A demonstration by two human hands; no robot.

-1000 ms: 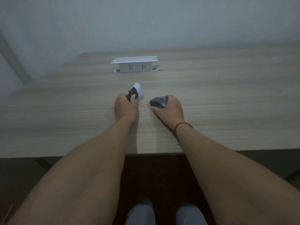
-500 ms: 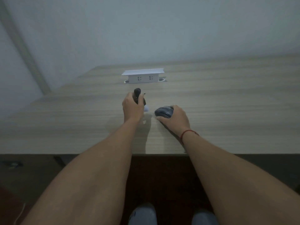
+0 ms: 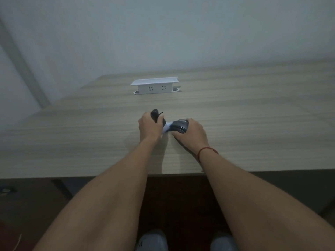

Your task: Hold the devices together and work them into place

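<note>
Mouse (image 3: 178, 125) sits on desk (image 3: 253, 124) near the front edge, right hand (image 3: 191, 132) cupped over it, gripping. Looks light, hard, smooth plastic; best held by its sides. Left hand (image 3: 149, 125) just beside it clenches a dark tool (image 3: 157, 115), white cloth (image 3: 167, 126) touching the mouse. Socket box (image 3: 155, 86) stands farther back.

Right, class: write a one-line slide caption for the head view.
Left hand grips a dark handheld object; right hand holds a grey mouse on the wooden table.
</note>
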